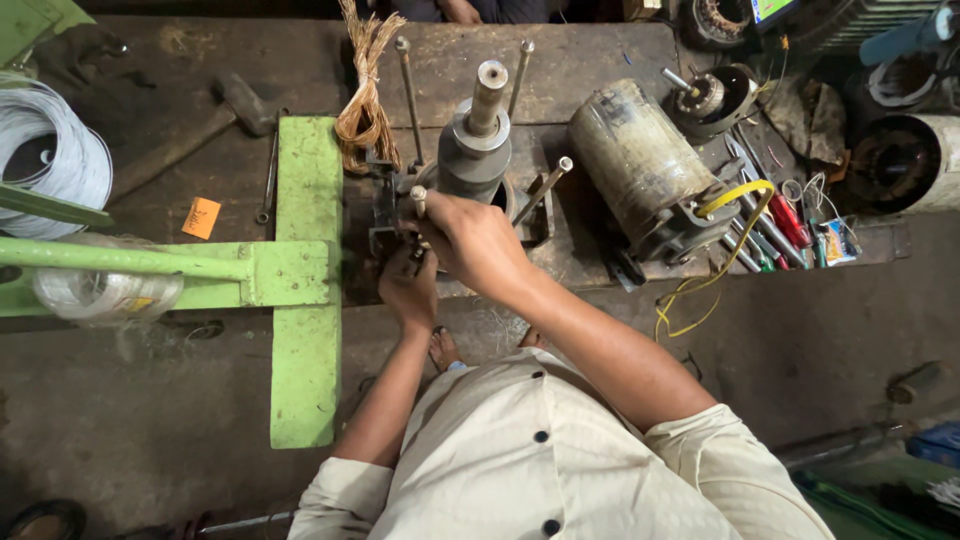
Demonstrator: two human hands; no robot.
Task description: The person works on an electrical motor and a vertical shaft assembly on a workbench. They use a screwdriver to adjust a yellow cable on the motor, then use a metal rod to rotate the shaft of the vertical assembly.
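A motor rotor with a grey steel shaft (478, 130) stands upright on the dark wooden bench (590, 50), ringed by several long threaded bolts (409, 95). My right hand (470, 240) reaches over the front of it, its fingers closed around the top of the nearest bolt (419, 198). My left hand (408, 288) is lower down at the bench edge, gripping a dark metal part beneath the rotor; what it holds is partly hidden. A bundle of copper wire (365, 90) hangs just left of the rotor.
A cylindrical motor housing (640, 165) lies right of the rotor, with a yellow cable (735, 200), screwdrivers (785, 225) and other motor parts beyond. A green metal frame (305, 270) stands at left, with a hammer (215, 120), a white wire coil (55, 160) and an orange tag (201, 217).
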